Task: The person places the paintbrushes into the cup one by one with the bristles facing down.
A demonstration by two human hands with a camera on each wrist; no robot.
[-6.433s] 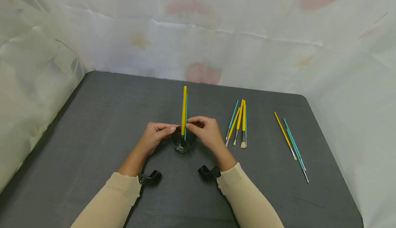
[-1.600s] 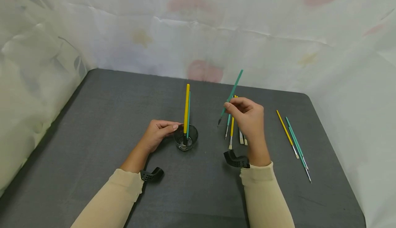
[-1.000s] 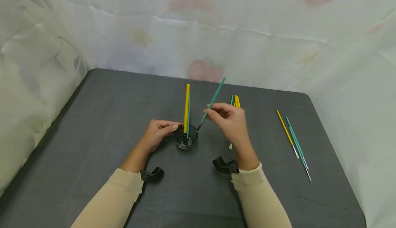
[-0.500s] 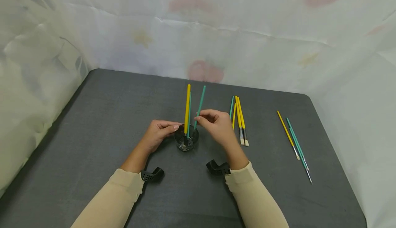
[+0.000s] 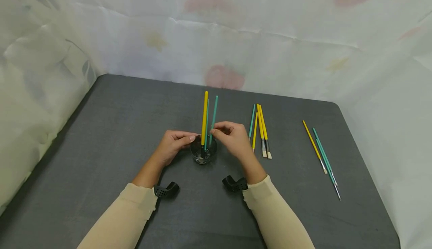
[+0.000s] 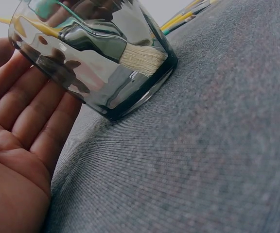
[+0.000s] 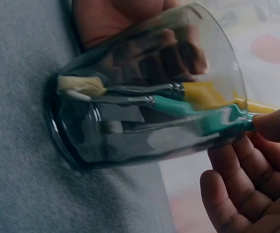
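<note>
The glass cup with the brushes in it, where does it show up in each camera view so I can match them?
Head: the glass cup stands at table centre, between the left hand and right hand.
Left wrist: it fills the upper left, beside the fingers.
Right wrist: it fills the centre, lying sideways in the picture.
Shared landmark: the yellow brush inside it, its pale bristles at the bottom.

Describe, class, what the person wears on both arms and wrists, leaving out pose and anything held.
Both arms are covered by long, close-fitting beige sleeves: the left sleeve and the right sleeve each end at the wrist. The left hand and right hand are bare: no gloves, rings or watch show. Under each wrist sits a small black curved camera mount with perforated holes, its twin opposite.
</note>
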